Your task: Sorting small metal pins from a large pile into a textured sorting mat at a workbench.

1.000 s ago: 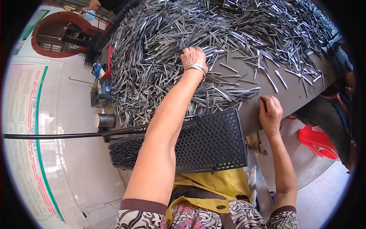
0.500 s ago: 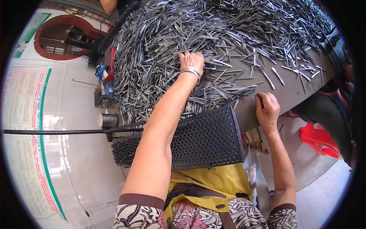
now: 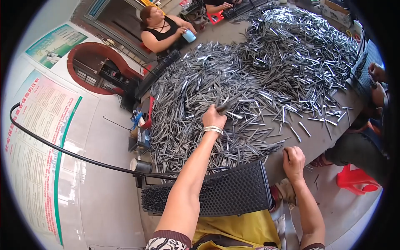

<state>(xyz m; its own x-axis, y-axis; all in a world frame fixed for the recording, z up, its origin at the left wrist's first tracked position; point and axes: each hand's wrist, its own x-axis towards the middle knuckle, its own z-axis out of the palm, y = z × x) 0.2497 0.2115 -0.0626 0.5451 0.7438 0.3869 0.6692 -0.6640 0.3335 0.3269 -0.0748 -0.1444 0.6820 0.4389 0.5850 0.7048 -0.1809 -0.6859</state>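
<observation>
My left hand (image 3: pixel 214 117), with bracelets at the wrist, reaches out over a big heap of thin dark grey strips (image 3: pixel 196 91) on the table. Its fingers close round a small bunch of strips (image 3: pixel 225 107) that stick out beyond the fingertips. At the table's near edge, right of the heap, my right hand (image 3: pixel 295 161) is curled with the fingers bent in; whatever it may hold is hidden. A black rack full of round holes (image 3: pixel 246 187) lies across in front of me under my left forearm. Strips stand packed upright in its left end.
Across the table a person (image 3: pixel 160 33) holds a light blue cup (image 3: pixel 189 36). More people's hands show at the far edge and at the right, beside another rack (image 3: pixel 366 62). A bent black rod (image 3: pixel 83 153) juts left. A red stool (image 3: pixel 356 180) stands at the right.
My left hand has lifted from the heap, with a bunch of strips showing in its fingers. The view has tilted up, bringing the person across the table into sight. My right hand stays curled.
</observation>
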